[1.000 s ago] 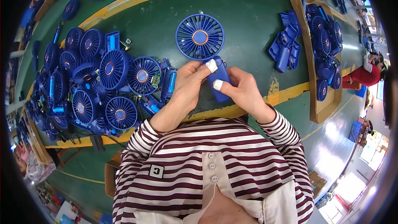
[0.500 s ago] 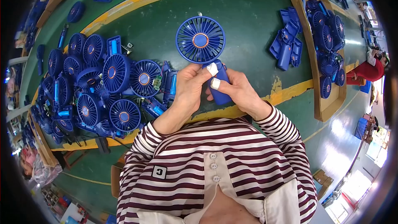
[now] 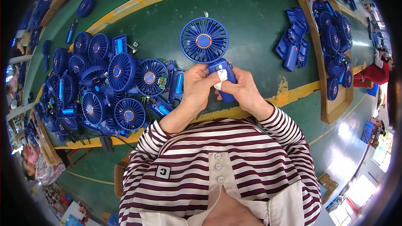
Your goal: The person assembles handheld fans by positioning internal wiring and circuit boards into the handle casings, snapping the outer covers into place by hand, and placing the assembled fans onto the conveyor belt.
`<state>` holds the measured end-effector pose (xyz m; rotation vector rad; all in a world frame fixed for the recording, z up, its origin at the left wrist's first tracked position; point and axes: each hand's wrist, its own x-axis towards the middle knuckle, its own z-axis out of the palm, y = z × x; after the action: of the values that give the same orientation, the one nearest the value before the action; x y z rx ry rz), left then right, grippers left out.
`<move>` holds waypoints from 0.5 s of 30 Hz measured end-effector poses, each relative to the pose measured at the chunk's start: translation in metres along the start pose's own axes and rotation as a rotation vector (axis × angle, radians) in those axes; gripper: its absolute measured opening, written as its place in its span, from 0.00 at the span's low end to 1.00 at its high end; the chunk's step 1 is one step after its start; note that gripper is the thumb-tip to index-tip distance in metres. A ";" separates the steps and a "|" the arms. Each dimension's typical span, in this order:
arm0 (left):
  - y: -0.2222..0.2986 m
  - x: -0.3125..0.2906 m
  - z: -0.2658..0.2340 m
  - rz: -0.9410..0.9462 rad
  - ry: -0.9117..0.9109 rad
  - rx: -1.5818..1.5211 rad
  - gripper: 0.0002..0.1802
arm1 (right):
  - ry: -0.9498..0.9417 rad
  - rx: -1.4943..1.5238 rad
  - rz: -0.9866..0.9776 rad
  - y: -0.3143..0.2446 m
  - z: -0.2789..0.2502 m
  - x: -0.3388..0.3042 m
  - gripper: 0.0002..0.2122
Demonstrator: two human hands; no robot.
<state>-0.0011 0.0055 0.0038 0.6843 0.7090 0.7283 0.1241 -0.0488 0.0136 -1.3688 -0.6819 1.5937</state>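
The person's left hand (image 3: pixel 197 84) and right hand (image 3: pixel 245 88) are both gripping one blue handheld fan (image 3: pixel 204 42), which is lying in front of the chest, over the green worktop (image 3: pixel 255 29). The left hand is closing around the upper left of the fan's handle (image 3: pixel 226 96), just below the round head, and its thumb is crossing the front. The right hand is holding the handle from the right side, fingers curling behind it, and its thumb is also resting on the front. White wrappings (image 3: pixel 222 75) are covering both thumb tips, which are meeting on the handle. The round grille of the fan is pointing away from the body, its orange-ringed hub facing up. To the left, a large pile of blue fans (image 3: pixel 122 73) is spreading across the worktop, heads overlapping and leaning at various angles; among them light-blue cylinders (image 3: pixel 179 83) are showing in opened handles, and a green circuit board (image 3: pixel 162 81) is sitting beside one grille. To the right, well apart from the hands, a small heap of blue casing pieces (image 3: pixel 292 44) is lying on the worktop. Just beyond it, a cardboard tray (image 3: pixel 337 108) is holding more blue fans (image 3: pixel 333 39). A yellow stripe (image 3: pixel 293 94) is running along the near edge, its paint flaking.
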 end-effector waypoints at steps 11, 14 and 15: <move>0.004 0.014 -0.025 -0.005 0.124 -0.123 0.19 | 0.092 -0.342 -0.267 -0.046 0.000 0.048 0.12; 0.000 0.020 -0.027 0.138 0.224 0.118 0.20 | 0.291 -0.701 -0.565 -0.088 0.001 0.104 0.20; -0.001 0.024 -0.025 0.170 0.249 0.154 0.20 | 0.399 -0.915 -0.771 -0.096 -0.006 0.131 0.21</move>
<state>-0.0068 0.0315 -0.0189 0.8091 0.9498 0.9327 0.1582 0.1086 0.0328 -1.6625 -1.5458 0.3454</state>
